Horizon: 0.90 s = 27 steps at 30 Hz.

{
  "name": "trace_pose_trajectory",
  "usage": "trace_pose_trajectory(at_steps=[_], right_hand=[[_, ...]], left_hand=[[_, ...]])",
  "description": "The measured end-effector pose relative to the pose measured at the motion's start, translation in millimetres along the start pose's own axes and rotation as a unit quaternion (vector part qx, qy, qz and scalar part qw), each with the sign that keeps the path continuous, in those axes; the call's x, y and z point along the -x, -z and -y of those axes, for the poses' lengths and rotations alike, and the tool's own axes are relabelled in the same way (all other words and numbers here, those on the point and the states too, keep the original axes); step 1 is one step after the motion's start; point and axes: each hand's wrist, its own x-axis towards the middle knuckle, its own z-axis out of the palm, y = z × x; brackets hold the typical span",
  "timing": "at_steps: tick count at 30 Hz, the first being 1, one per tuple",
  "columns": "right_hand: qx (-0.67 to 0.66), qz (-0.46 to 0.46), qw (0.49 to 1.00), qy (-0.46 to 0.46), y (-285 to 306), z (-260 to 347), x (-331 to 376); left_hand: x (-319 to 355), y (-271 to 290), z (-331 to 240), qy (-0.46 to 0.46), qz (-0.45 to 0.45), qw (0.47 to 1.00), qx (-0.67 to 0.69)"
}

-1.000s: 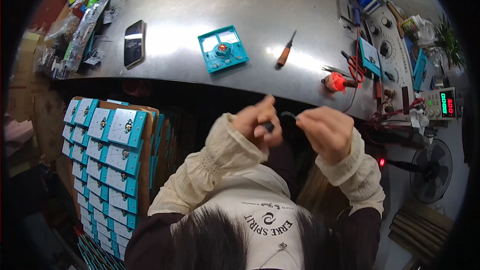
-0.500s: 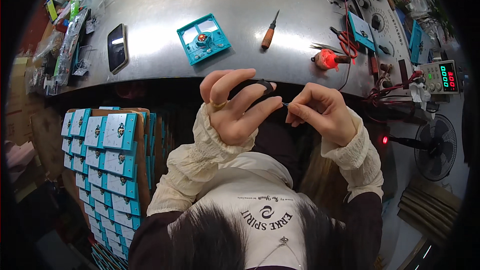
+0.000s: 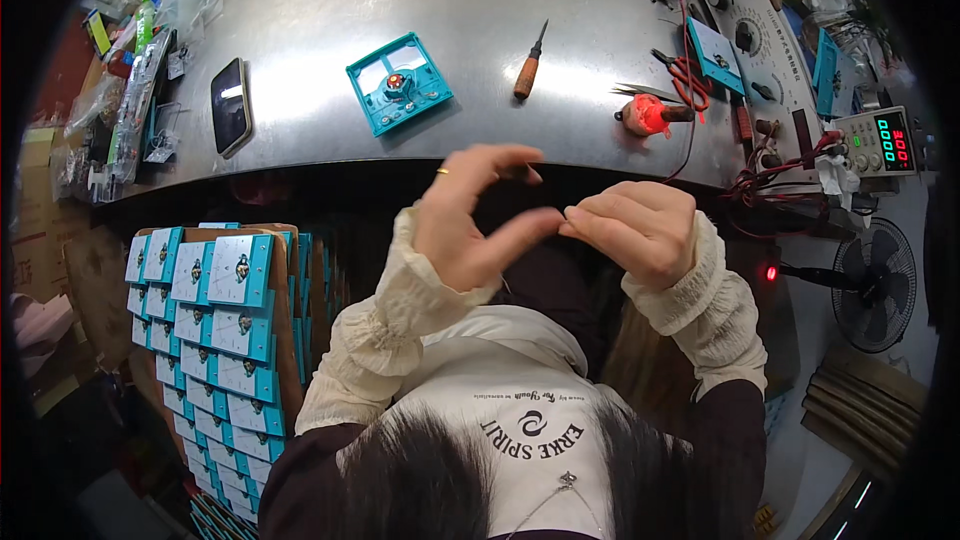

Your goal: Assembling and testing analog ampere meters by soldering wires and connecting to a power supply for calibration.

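My left hand [image 3: 470,215] is raised over the near edge of the bench, slightly smeared by motion. Its fingers curve apart from the thumb, and nothing shows between them. The thumb reaches to the fingertips of my right hand [image 3: 640,228], which is closed in a pinch. Whatever the pinch holds is hidden or too small to name. Beyond my hands, a teal square frame [image 3: 400,85] with a red-and-metal part in its middle lies on the bench. To its right is a screwdriver [image 3: 530,65] with a wooden-looking handle.
A phone [image 3: 231,107] lies at the left. On the right are a red bottle [image 3: 650,115], red-handled scissors [image 3: 690,88], tweezers and a power supply [image 3: 875,143]. Boards of teal meter units [image 3: 230,275] stand lower left. A fan [image 3: 875,285] is at the right.
My left hand's fingers have lifted and spread from its thumb. The thin sliver seen between my hands is out of sight. My right hand has turned, its fingers now drawn together.
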Motion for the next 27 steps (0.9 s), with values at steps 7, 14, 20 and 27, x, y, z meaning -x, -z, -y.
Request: trace_pose_trajectory(at_steps=[7,14,20,27], right_hand=[[0.03,-0.021,0.997,0.065,5.5,-1.6,-7.7],[0.056,-0.046,0.993,0.09,11.3,-14.0,-12.1],[0.26,0.048,0.955,-0.134,50.6,-141.2,-13.4],[0.437,0.507,0.7,-0.248,11.7,-298.1,-20.2]], left_hand=[[-9.3,1.6,5.8,0.201,0.193,0.923,0.266],[-6.4,21.0,22.6,0.099,0.082,0.937,0.326],[-10.2,73.2,55.0,0.001,-0.293,0.95,0.104],[-35.6,91.0,94.7,0.012,-0.359,0.874,-0.326]])
